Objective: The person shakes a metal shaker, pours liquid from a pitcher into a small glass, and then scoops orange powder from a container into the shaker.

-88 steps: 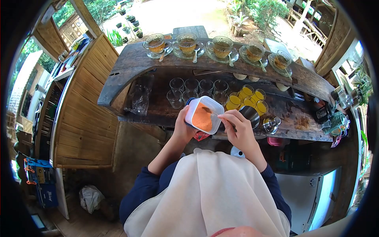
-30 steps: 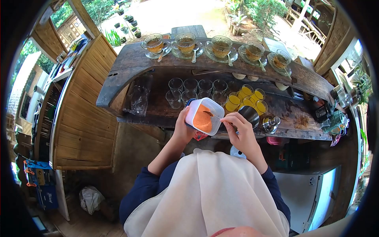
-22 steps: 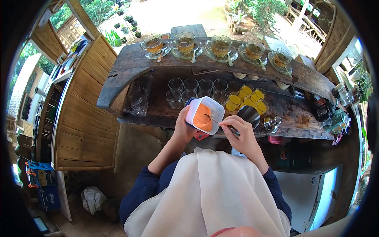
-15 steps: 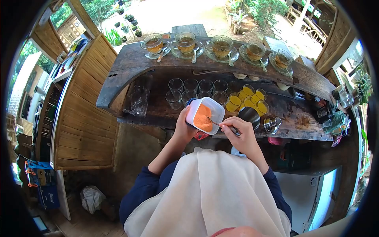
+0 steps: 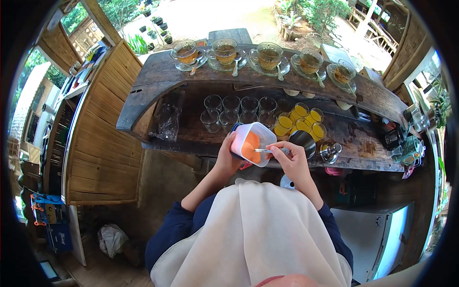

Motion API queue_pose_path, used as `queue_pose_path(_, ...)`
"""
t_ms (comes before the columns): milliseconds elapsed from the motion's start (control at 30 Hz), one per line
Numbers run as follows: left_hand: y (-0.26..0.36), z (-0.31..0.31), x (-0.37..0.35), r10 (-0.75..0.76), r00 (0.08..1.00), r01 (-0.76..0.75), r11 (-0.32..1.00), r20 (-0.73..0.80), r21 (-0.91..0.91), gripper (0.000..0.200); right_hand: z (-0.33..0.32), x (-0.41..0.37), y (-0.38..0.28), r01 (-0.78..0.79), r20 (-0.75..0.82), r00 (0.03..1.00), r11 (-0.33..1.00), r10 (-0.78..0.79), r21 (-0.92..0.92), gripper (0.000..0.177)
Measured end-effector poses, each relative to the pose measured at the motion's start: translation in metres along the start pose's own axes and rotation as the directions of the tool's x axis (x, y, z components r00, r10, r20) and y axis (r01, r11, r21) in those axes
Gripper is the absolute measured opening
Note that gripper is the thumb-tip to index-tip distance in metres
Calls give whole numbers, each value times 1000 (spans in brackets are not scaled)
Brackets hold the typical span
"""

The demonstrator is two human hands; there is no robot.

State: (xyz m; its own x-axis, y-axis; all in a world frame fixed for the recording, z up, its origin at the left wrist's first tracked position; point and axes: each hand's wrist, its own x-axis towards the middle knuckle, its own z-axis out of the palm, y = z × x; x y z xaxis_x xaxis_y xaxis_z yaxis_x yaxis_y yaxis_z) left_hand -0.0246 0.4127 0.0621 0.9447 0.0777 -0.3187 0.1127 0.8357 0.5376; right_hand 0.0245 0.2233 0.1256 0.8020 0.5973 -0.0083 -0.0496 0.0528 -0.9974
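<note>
left hand (image 5: 228, 155) grips powder tub (image 5: 251, 143), right hand (image 5: 291, 160) pinches spoon (image 5: 265, 150), metal cup (image 5: 304, 140) just beside, glasses (image 5: 239, 109) behind.

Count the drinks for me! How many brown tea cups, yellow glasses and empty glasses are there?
Brown tea cups: 5
Yellow glasses: 5
Empty glasses: 8, with the front ones partly hidden
Total: 18

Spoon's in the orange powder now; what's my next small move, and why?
Probably lift the spoon out level: its bowl is in the orange powder, the left hand tilts the container, and the metal cup stands beside the right hand.
</note>
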Motion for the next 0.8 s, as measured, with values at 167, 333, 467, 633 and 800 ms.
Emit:
queue_pose_path(167,-3,2,-2,-10,1000,11,1000,-14,9,50,3,-3,-6,28,-50,998,999,-29,-17,16)
queue_pose_path(333,2,7,-6,-14,1000,15,1000,25,-16,48,-1,-3,0,242,-83,965,967,-248,-72,14)
queue_pose_path(467,0,2,-4,-11,1000,11,1000,11,0,54,-1,-4,-15,466,13,849,739,-528,-486,17)
queue_pose_path(633,4,5,-8,3,998,1,998,64,-60,50,-6,2,-11,547,157,764,499,-626,-672,16)
queue_pose_path(800,8,3,-8,35,997,-31,998,67,-61,50,-6,-1,-5,469,102,834,600,-542,-648,10)
